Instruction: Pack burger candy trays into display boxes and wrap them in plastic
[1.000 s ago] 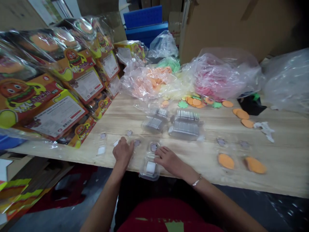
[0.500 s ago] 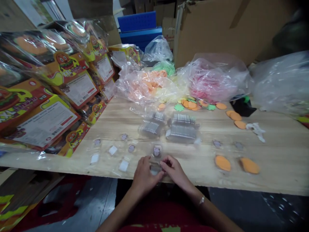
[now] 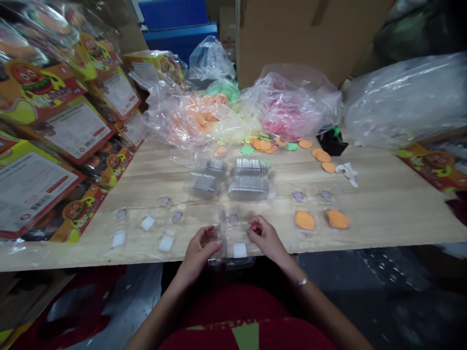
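At the near edge of the wooden table (image 3: 383,204), both hands hold a clear plastic blister shell (image 3: 233,243) spread open between them. My left hand (image 3: 200,250) pinches its left flap, my right hand (image 3: 264,234) pinches the right side. A white square (image 3: 240,249) lies in the shell's near half, a small purple piece (image 3: 233,219) in the far half. Several more shells with white squares (image 3: 147,222) and purple pieces lie to the left. Two stacks of empty shells (image 3: 248,180) stand just beyond.
Two orange foam ovals (image 3: 321,219) lie to the right. Bags of orange (image 3: 193,119), green and red (image 3: 288,104) foam pieces sit at the back. Wrapped burger-print boxes (image 3: 54,131) pile up on the left. A cardboard box (image 3: 302,34) stands behind.
My left hand left the shells on the left and joined the right hand. Together they opened the shell wide. The view swung to the right.
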The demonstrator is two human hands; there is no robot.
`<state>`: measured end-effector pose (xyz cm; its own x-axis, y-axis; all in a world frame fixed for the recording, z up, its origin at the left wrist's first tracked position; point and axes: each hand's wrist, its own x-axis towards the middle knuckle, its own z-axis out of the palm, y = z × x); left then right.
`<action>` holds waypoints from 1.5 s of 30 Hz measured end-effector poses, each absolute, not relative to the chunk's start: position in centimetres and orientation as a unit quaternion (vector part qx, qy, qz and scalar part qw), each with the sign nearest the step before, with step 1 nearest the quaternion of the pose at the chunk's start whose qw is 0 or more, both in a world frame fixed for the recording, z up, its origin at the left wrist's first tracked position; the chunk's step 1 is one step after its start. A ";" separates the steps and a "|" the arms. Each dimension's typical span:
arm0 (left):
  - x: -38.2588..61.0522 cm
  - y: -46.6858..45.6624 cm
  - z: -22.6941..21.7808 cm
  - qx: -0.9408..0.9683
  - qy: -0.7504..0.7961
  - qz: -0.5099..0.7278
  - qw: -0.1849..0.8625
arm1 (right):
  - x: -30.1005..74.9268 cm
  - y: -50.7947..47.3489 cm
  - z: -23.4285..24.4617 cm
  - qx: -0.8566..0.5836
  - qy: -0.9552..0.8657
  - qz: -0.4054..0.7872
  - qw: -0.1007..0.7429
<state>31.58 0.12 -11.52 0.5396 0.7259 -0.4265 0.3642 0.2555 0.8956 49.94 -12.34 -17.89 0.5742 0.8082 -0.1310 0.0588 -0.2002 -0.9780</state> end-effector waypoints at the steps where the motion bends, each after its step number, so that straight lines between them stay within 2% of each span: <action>1: 31.7 0.0 -11.5 0.606 0.468 0.141 0.628 | 50.5 -12.8 -17.7 -0.724 -0.326 0.296 0.531; 4: 32.2 -0.7 -11.5 0.622 0.478 0.143 0.603 | 51.4 -13.8 -16.0 -0.778 -0.375 0.141 0.484; 6: 32.9 -1.2 -11.6 0.614 0.473 0.148 0.615 | 50.8 -13.9 -14.6 -0.752 -0.435 0.109 0.483; 10: 33.8 -1.9 -11.6 0.568 0.467 0.153 0.660 | 48.8 -13.0 -12.9 -0.651 -0.534 0.212 0.496; 14: 33.9 -2.0 -11.3 0.475 0.463 0.161 0.731 | 48.8 -12.5 -13.3 -0.628 -0.480 0.331 0.516; 18: 33.2 -1.6 -11.1 0.460 0.460 0.178 0.738 | 49.6 -12.2 -13.8 -0.676 -0.431 0.320 0.504; 20: 32.6 -1.1 -11.0 0.509 0.472 0.172 0.699 | 49.4 -11.9 -13.8 -0.696 -0.424 0.307 0.491; 22: 31.7 -0.5 -11.0 0.593 0.495 0.160 0.615 | 49.0 -11.6 -13.8 -0.702 -0.429 0.300 0.483; 26: 29.9 0.5 -11.9 0.762 0.530 0.143 0.343 | 48.1 -11.2 -13.9 -0.711 -0.430 0.286 0.477; 28: 29.3 0.7 -12.5 0.809 0.519 0.121 0.247 | 48.0 -11.1 -14.1 -0.717 -0.423 0.277 0.480; 34: 29.5 -0.1 -13.0 0.857 0.505 0.053 0.088 | 48.0 -11.5 -14.3 -0.730 -0.441 0.243 0.462; 36: 30.0 -0.7 -12.8 0.858 0.509 0.052 0.054 | 48.0 -11.8 -14.3 -0.732 -0.480 0.193 0.443; 39: 31.1 -1.5 -12.9 0.893 0.443 0.056 0.055 | 47.9 -12.1 -14.4 -0.729 -0.535 0.113 0.413; 42: 32.3 -2.0 -13.4 0.923 0.379 0.000 0.068 | 48.0 -12.1 -14.7 -0.717 -0.559 0.099 0.406; 45: 32.9 -1.9 -13.7 0.921 0.383 -0.035 0.061 | 48.7 -12.5 -14.8 -0.710 -0.554 0.090 0.426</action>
<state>32.89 -1.93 -13.69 0.7047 0.7008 -0.1106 0.7093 -0.6996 0.0862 48.70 -12.46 -14.82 0.3708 0.8627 0.3438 0.7097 -0.0244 -0.7041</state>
